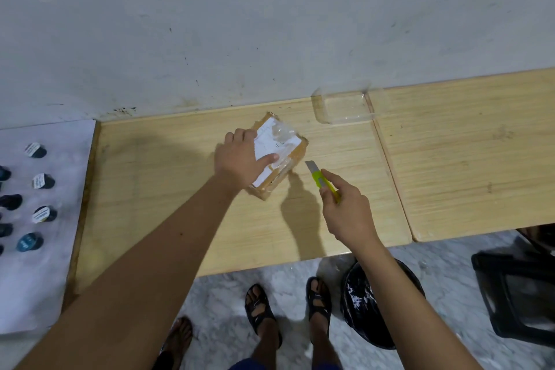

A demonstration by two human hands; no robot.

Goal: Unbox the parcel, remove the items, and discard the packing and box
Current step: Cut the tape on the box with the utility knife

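- Cardboard parcel (280, 156), brown and wrapped in clear tape, sits mid-frame on the pale wood table (168, 189), turned at an angle with a white shipping label (277, 144) on top. Print on the label is too small and blurry to read.
- Left hand (240, 159) lies flat on the parcel's left side, fingers spread, pressing on it rather than gripping.
- Right hand (348, 210) is closed around a lime-green box cutter (322, 182), blade out and pointing at the parcel's lower right edge, just beside it, not touching.
- Clear plastic tray (342, 108) rests at the table's back edge, upper right of the parcel, by the grey wall.
- Left side of the frame: small dark jars (42, 180) with white lids on a white sheet (66, 159); lid writing unreadable.
- Lots of bare tabletop left and right of the parcel; a seam splits the table on the right.
- Bottom of the frame: black-lined bin (369, 303) under the table's front edge, black crate (516, 294) far right, sandalled feet on the marble floor.
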